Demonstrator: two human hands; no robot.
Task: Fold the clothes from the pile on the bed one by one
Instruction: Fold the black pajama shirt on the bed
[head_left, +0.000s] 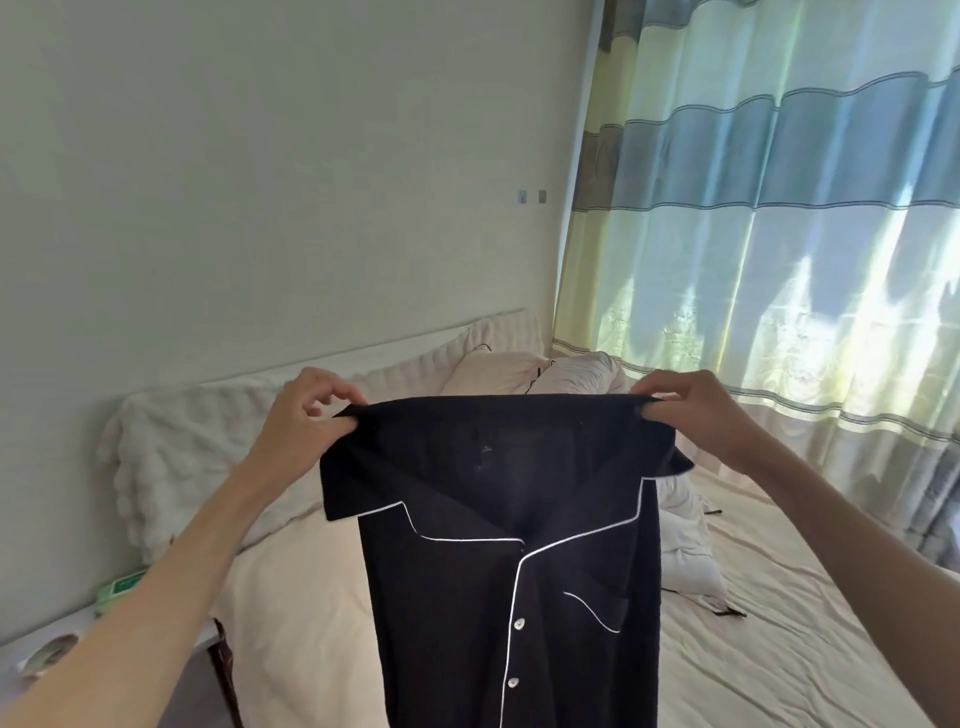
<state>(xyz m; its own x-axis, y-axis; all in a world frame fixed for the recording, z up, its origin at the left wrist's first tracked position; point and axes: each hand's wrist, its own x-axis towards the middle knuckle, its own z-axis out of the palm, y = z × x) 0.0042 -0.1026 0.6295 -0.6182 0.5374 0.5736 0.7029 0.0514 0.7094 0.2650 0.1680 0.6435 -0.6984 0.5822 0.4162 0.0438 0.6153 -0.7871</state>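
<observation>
Head view: both hands are pinching the black shirt's top corners, left hand, right hand. It is hanging above the bed.

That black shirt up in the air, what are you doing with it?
A person is holding the black shirt up over the bed. The left hand pinches one top corner and the right hand pinches the other, so it hangs open with its buttons showing. It is not folded yet.
</observation>
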